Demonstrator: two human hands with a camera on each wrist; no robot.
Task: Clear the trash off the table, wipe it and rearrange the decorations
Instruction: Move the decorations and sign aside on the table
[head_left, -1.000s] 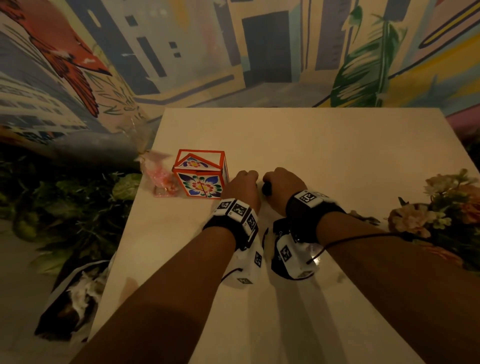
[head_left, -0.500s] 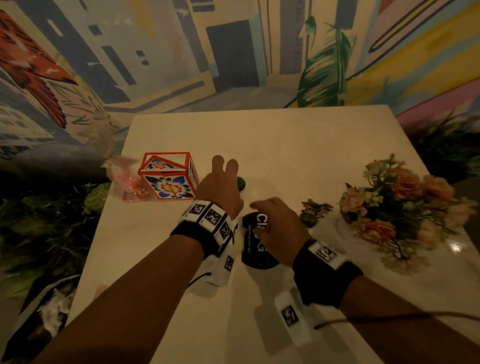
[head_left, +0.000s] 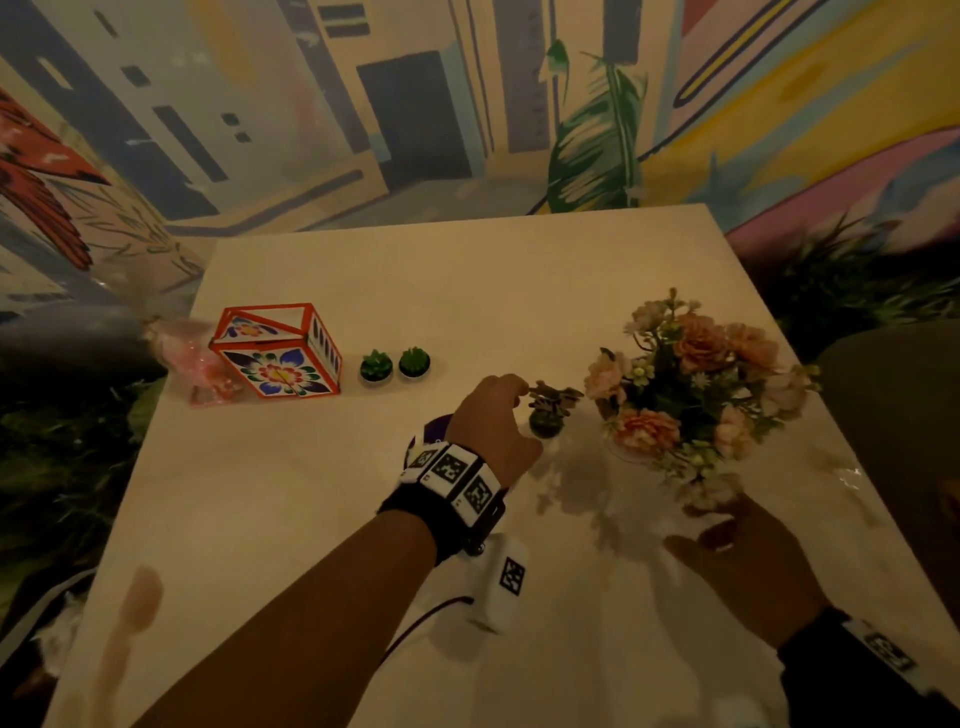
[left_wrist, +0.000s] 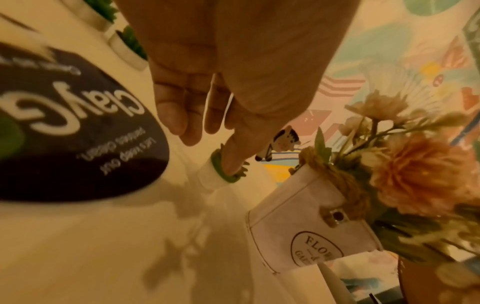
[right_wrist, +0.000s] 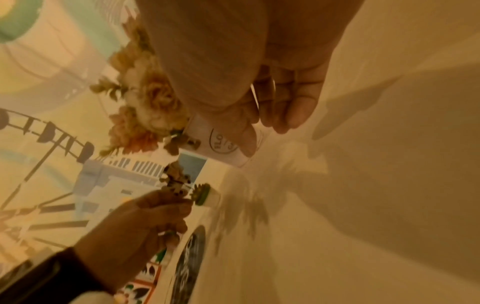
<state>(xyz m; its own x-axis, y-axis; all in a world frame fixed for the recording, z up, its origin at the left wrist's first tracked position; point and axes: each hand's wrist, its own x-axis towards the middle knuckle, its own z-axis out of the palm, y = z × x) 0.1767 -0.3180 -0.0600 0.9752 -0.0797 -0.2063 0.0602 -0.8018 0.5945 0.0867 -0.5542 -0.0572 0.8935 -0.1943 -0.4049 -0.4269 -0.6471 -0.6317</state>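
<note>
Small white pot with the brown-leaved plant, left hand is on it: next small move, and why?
Probably slide or lift the small white pot with the brown-leaved plant left, toward the two small green succulents in white cups. The left hand pinches its leaves, and it sits close beside the peach flower bouquet in the white pot, which the right hand reaches toward.

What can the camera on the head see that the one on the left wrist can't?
Only the head view shows the painted box, the pink wrapper beside it and the right hand. Only the left wrist view shows the lettering on the dark round sign and the label on the white flower pot. Both show the left hand at the small plant, the flowers and the table.
</note>
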